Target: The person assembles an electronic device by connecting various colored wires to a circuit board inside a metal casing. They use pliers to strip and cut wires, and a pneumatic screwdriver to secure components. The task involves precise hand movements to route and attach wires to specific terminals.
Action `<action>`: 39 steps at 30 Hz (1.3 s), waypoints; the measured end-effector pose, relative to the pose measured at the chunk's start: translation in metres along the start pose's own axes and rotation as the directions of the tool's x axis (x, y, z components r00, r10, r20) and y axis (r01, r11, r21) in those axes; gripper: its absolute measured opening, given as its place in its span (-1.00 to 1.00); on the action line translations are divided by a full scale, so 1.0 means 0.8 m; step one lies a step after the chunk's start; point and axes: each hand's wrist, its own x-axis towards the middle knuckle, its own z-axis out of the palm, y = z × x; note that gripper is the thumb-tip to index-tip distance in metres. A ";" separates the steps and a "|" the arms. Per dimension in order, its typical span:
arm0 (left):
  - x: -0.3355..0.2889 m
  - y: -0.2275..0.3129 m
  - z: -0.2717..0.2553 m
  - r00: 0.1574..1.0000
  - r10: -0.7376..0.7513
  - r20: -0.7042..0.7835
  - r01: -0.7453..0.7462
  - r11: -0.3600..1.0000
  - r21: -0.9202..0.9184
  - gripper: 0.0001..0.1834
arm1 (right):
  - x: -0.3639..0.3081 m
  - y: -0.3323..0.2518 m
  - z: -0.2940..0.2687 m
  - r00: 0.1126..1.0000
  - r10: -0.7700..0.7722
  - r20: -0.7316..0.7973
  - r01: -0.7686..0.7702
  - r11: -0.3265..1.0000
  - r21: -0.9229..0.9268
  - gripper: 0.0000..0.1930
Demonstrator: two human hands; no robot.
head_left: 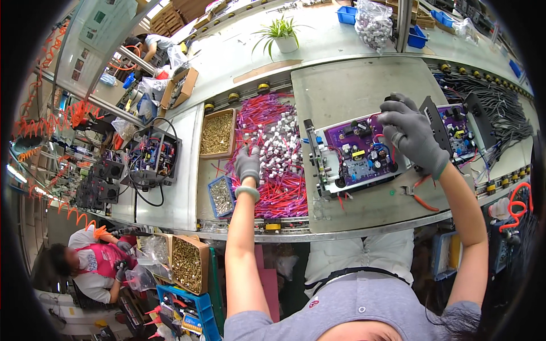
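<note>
Lying pliers (424,203): sat toward the front.
Left hand (248,165): curled at red wires (280,199); I couldn't tell if gripping.
Right hand (415,135): bent over the right side of the purple board (345,137) on the grey panel (341,88); grip unclear.
Plant (283,32): stood far beyond.

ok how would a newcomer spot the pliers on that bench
Start at the broad grey work surface and find the purple circuit board left of the gloved right hand. Below that hand in the picture lie the pliers, set apart from both by two spread orange handles.
</note>
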 end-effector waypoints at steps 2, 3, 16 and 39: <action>-0.019 0.101 -0.010 0.959 -0.200 0.199 0.106 0.910 0.400 -0.26 | -0.009 0.018 -0.003 0.996 0.085 0.005 -0.085 0.995 0.053 -0.84; -0.009 0.088 -0.001 0.913 -0.310 0.266 0.159 0.869 0.469 -0.25 | -0.004 0.009 -0.003 0.995 0.099 0.025 -0.100 0.993 0.059 -0.85; 0.005 0.104 -0.089 0.984 0.178 -0.031 -0.162 0.794 -0.586 -0.74 | -0.007 0.014 0.005 0.997 0.078 -0.007 -0.075 0.979 0.188 -0.82; -0.173 0.381 -0.181 0.364 0.889 -0.278 -0.910 0.275 -0.310 -0.82 | 0.025 -0.038 -0.034 0.891 0.157 0.425 -0.447 0.143 0.883 -0.65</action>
